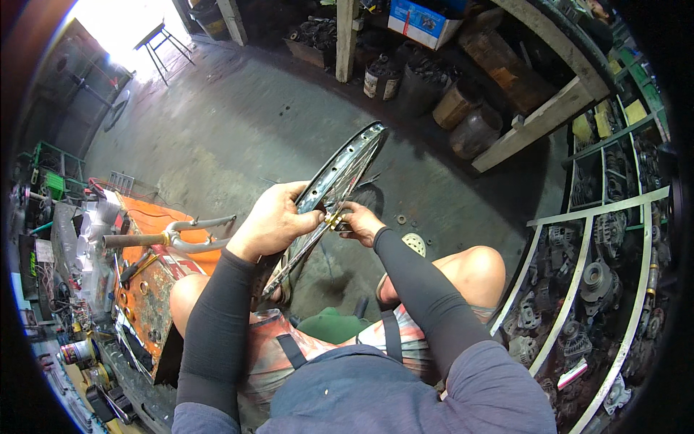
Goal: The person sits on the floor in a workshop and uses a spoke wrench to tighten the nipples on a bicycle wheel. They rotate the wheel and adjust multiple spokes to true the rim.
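Note:
A bare bicycle wheel rim (341, 165) with spokes and no tyre stands tilted between my knees. My left hand (278, 218) is closed round the rim's left side, its thumb reaching over to the brass-coloured hub (332, 220). From the right, my right hand (363, 225) pinches the hub's end with bent fingertips; any small part between them is hidden. A grey bicycle fork (194, 237) lies to the left on an orange, worn metal box (155, 304), with tools and metal rings beside it.
Green racks and pale metal rails (575, 286) full of alternator-like parts line the right. Buckets (382, 77) and a blue carton (425, 23) stand at the back by wooden posts. Cluttered tools and wires fill the left. A stool (163, 47) stands by the bright doorway.

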The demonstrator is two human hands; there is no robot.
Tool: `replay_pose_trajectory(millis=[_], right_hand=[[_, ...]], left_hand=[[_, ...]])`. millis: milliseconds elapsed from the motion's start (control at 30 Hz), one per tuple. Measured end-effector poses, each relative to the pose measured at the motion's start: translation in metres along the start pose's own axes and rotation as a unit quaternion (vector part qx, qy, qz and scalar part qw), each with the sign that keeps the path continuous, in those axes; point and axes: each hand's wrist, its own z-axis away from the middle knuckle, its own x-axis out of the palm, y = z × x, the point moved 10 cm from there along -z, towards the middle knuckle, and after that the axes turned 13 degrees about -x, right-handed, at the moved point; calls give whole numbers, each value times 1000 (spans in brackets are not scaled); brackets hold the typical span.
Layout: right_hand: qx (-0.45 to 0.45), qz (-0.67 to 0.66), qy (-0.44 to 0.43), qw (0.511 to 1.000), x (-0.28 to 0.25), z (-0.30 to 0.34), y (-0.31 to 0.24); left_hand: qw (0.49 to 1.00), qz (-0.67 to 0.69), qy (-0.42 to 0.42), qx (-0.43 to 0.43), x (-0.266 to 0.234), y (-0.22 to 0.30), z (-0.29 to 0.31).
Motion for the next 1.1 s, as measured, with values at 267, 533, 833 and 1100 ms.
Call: replay_pose_trajectory(millis=[267, 533, 833, 1100], right_hand=[[92, 49, -8, 995, 52, 44, 65], [26, 70, -28, 997, 61, 39, 52], [-16, 79, -18, 997, 74, 67, -11], [-167, 611, -59, 771, 7, 69, -123]], left_hand=[[995, 18, 94, -35, -24, -10, -9], [995, 59, 71, -48, -31, -18, -11], [992, 81, 88, -32, -38, -15, -10], [999, 1, 29, -21, -17, -9, -3]])
